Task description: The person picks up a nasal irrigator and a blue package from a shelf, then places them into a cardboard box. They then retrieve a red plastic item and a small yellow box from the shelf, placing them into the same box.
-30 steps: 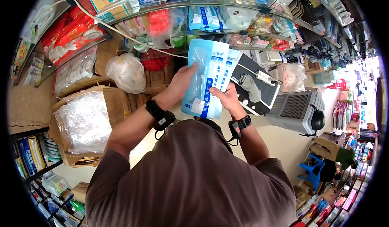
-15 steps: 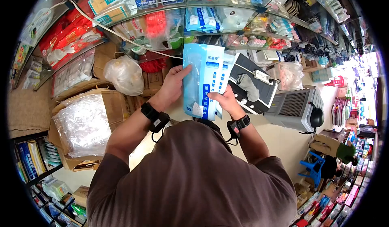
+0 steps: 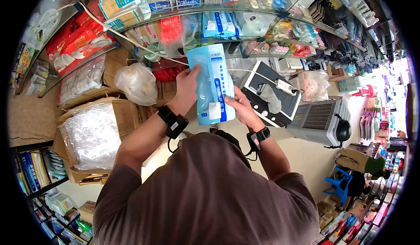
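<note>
A blue-and-white plastic packet with printed lettering and a small white label is held upright in front of my chest. It looks like more than one packet stacked together, with a second edge showing on the right side. My left hand grips its left edge, thumb on the front face. My right hand pinches the lower right edge, thumb across the front; the fingers behind are hidden. Similar blue packets lie on the glass shelf just beyond.
Glass shelves full of packaged goods curve across the front. An open carton with clear plastic wrapping and a white plastic bag stand left. To the right are a black-topped appliance, an air cooler and a blue stool.
The packets have shifted slightly left and now overlap more closely, so the one behind shows less. Both hands still grip them.
</note>
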Available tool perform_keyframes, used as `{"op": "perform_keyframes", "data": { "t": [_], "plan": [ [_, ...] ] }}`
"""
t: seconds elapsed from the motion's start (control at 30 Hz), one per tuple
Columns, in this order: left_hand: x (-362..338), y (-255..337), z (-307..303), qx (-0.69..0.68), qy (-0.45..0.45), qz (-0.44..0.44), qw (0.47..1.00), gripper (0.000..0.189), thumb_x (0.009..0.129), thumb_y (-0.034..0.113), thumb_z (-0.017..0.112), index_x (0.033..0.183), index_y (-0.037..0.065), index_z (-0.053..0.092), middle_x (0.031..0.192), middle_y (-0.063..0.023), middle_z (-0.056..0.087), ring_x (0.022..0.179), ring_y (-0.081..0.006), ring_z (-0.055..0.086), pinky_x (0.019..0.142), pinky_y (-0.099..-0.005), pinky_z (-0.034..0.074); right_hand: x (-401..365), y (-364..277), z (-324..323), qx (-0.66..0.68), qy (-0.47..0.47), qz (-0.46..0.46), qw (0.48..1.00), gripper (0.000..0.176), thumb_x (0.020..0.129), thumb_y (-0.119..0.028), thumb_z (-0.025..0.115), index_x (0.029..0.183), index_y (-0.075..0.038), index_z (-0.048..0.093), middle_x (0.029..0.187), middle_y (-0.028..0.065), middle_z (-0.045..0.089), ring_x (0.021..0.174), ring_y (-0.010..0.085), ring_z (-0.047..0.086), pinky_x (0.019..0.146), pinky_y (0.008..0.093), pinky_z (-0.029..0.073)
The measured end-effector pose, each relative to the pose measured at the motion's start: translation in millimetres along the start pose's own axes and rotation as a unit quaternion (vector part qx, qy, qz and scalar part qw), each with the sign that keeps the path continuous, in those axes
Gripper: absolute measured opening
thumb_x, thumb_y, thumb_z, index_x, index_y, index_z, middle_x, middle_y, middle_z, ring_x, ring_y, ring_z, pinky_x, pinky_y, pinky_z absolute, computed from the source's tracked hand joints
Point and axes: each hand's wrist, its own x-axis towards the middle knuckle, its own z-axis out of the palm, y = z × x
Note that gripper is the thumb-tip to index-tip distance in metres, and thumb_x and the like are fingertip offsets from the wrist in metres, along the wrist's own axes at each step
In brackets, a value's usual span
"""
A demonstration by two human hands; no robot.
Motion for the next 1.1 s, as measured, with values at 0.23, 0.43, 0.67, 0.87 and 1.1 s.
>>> {"op": "perform_keyframes", "data": {
  "t": [0.23, 0.43, 0.67, 0.87, 1.1],
  "plan": [
    [10, -9, 18, 0.081, -0.019, 0.099, 0.992, 0.037, 0.091, 0.007, 0.068, 0.125, -0.002, 0.056, 0.11, -0.0139, 0.067, 0.098, -0.0208, 0.067, 0.084, -0.038, 0.057, 6, 5, -18, -0.022, -0.001, -0.016, 1.0, 0.053, 0.095, 0.0, 0.061, 0.146, -0.004, 0.046, 0.13, 0.0045, 0.065, 0.113, 0.0115, 0.062, 0.099, 0.0296, 0.05],
    [25, -7, 16, 0.024, -0.04, 0.008, 0.999, 0.043, 0.091, 0.009, 0.068, 0.13, -0.001, 0.055, 0.113, -0.0133, 0.067, 0.102, -0.0243, 0.067, 0.091, -0.0416, 0.055, 3, -4, -34, -0.026, -0.027, -0.007, 0.999, 0.051, 0.097, 0.0, 0.058, 0.146, -0.003, 0.046, 0.13, 0.0038, 0.063, 0.115, 0.0117, 0.059, 0.102, 0.0292, 0.046],
    [41, -9, 25, -0.024, -0.065, -0.073, 0.995, 0.026, 0.102, 0.018, 0.059, 0.122, 0.002, 0.059, 0.118, -0.0113, 0.067, 0.107, -0.0262, 0.067, 0.097, -0.0437, 0.054, 6, -5, -55, -0.053, -0.029, -0.004, 0.998, 0.051, 0.098, -0.002, 0.059, 0.147, -0.002, 0.046, 0.129, 0.0043, 0.063, 0.115, 0.0115, 0.059, 0.103, 0.0289, 0.045],
    [65, -16, 28, -0.061, -0.057, -0.038, 0.996, 0.026, 0.109, 0.022, 0.046, 0.125, 0.004, 0.058, 0.121, -0.0089, 0.067, 0.109, -0.0258, 0.066, 0.097, -0.0441, 0.055, 12, 4, -85, 0.07, 0.011, 0.041, 0.997, 0.049, 0.1, -0.01, 0.06, 0.146, 0.0, 0.046, 0.132, 0.0067, 0.062, 0.116, 0.0163, 0.06, 0.103, 0.0317, 0.047],
    [86, -7, 51, -0.109, -0.071, 0.005, 0.992, 0.029, 0.11, 0.025, 0.044, 0.131, 0.006, 0.054, 0.128, -0.0087, 0.064, 0.111, -0.0275, 0.065, 0.099, -0.0488, 0.053, 13, 27, -110, 0.324, -0.061, 0.004, 0.944, 0.052, 0.107, -0.03, 0.048, 0.151, -0.005, 0.036, 0.139, 0.0131, 0.058, 0.124, 0.0277, 0.06, 0.098, 0.0479, 0.054]
  ]
}}
